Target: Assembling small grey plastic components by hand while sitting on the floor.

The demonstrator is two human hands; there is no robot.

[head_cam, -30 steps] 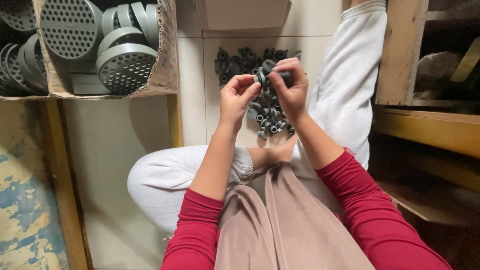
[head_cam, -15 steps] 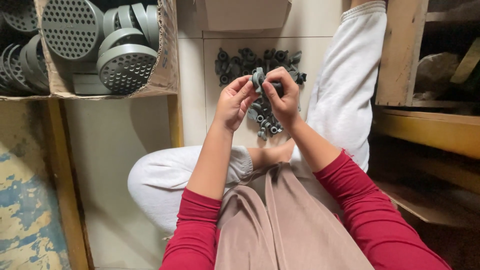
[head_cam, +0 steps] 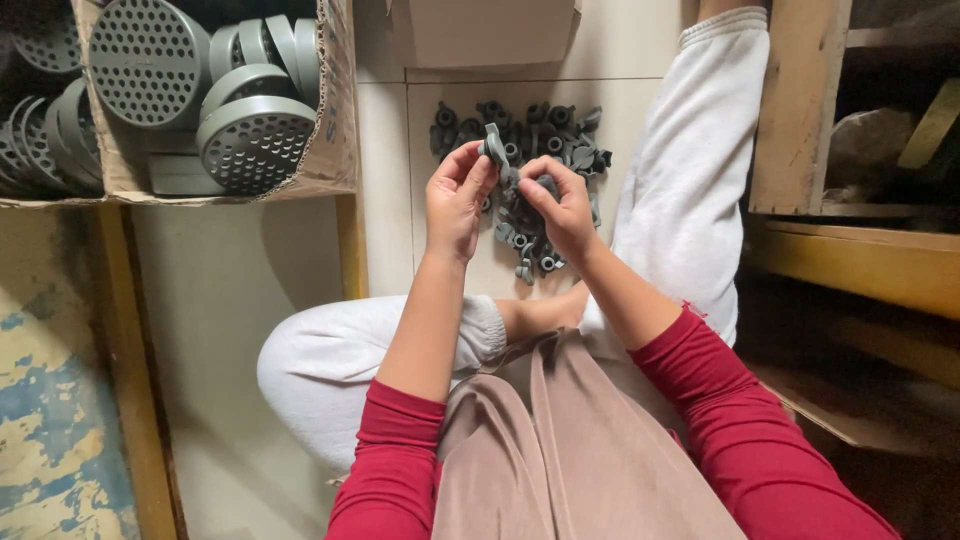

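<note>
Where tiled floor [head_cam: 450, 60] (pale) meets wooden shelving [head_cam: 800, 110].

The perforated grey discs [head_cam: 150, 70] run off the top-left edge — the small grey part [head_cam: 495, 145] half-hidden by fingertips.

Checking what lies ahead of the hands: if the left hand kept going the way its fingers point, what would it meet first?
Probably the pile of small grey parts on the floor beyond the left hand, which pinches a grey part; depth is unclear, so it may pass above them.
</note>
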